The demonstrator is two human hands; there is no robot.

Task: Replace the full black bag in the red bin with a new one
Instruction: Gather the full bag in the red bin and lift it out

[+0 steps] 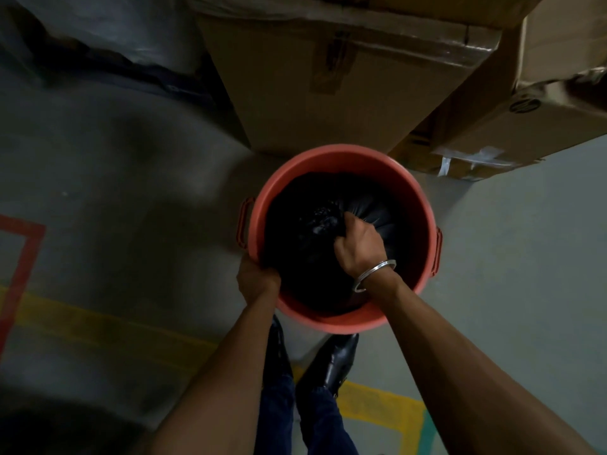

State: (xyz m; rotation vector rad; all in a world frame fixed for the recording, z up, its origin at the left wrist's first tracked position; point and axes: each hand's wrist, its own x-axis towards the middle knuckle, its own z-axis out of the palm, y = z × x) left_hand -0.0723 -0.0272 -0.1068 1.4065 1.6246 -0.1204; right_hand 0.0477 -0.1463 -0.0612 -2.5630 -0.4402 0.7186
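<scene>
Two bare hands are working at the red bin [423,205], which is standing on the grey floor [509,257] just near of stacked cardboard boxes [295,93]. The left hand [256,275] is gripping the bin's near-left rim, fingers curled over it. The right hand [359,246], bangle [374,274] at its wrist, is closing its fingers around the gathered neck of the black bag [377,211] sitting inside the bin.

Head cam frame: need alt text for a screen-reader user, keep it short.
Seen from above, a person's right hand grips the gathered neck of a full black bag inside a red bin, while the left hand holds the bin's near rim. Cardboard boxes stand behind the bin on a grey floor.
</scene>
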